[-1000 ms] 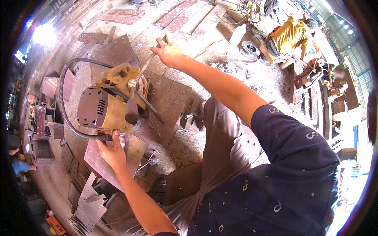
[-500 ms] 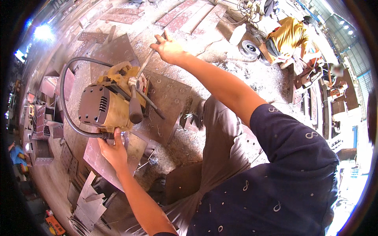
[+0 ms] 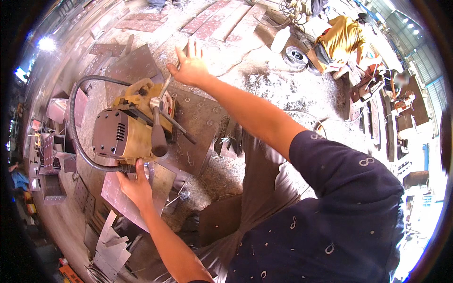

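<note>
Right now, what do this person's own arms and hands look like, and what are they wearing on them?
Both hands are bare, with no gloves: the left hand and the right hand. Both forearms are uncovered too. The right upper arm wears a short dark navy sleeve dotted with small pale loop-shaped marks. No watch, ring or wristband shows.

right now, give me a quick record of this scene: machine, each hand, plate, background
machine: yellow drill standing on a steel plate, grey hose looping round it
left hand: at the drill's near base, fingers on it
right hand: open, by a feed handle at the drill's far side
plate: dark, with holes
background: person in yellow crouched on the floor
</note>
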The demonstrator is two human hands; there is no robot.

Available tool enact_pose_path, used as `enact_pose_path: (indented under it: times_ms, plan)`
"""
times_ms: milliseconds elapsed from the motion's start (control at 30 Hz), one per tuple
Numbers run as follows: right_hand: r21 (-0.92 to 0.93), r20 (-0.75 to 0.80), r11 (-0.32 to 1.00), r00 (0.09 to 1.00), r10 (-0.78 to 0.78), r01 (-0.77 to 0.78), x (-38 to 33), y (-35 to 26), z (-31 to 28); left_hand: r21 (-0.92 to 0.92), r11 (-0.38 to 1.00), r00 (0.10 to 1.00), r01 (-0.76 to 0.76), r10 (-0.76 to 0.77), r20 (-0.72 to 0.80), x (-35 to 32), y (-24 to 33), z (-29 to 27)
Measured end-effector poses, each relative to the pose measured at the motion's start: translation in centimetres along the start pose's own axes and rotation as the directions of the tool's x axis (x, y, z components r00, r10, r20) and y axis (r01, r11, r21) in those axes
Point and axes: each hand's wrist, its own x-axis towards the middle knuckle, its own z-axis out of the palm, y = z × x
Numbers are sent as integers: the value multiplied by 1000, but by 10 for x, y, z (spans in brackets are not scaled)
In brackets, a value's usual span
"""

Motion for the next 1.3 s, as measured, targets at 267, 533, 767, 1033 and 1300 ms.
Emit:
enact_pose_path:
  times_ms: [267, 533, 767, 1033, 1300]
  plan:
    - [674, 570, 207, 677, 467, -710, -17, -38, 34, -80, 997, 1000, -13, 11, -21, -1, -5, 5]
    - [602, 786, -137, 554, 273, -787, -26, -59, 25, -96, 994, 998, -60, 58, -31, 0, -7, 0]
    - [572, 815, -144, 541, 206, -807, -22, -51, 33, -134, 991, 999, -24, 27, 19, 2, 3, -2]
    - [589, 803, -111, 565, 187, -800, -24, -50, 34, -95, 995, 999, -44, 42, -31, 0, -6, 1]
    - [580, 812, -131, 555, 181, -804, -21, -44, 45, -108, 992, 998, -61, 62, 6, 1, 6, -1]
